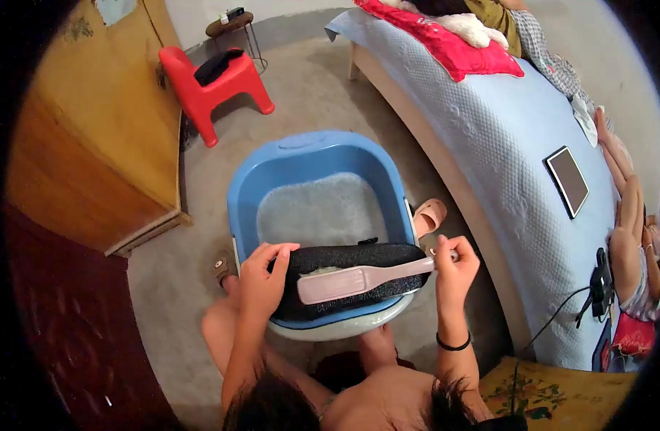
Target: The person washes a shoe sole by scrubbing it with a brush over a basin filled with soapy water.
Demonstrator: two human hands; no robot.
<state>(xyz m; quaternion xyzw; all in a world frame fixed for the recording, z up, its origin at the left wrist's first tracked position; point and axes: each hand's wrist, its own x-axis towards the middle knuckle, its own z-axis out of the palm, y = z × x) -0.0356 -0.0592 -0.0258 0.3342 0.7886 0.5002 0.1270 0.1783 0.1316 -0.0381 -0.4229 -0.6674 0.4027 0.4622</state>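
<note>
A blue basin with soapy, cloudy water stands on the floor between my legs. Across its near rim lies a dark, wet-looking item, long and rounded, with a little foam on it. My left hand grips the left end of this dark item. In my right hand is the handle of a pale pink brush, its flat head resting over the dark item. The brush's bristles are hidden beneath the head. A black band circles my right wrist.
A red plastic chair holding a black item is beyond the basin, near a small stool. A wooden cabinet stands left. On the right, people are on a bed with a tablet.
</note>
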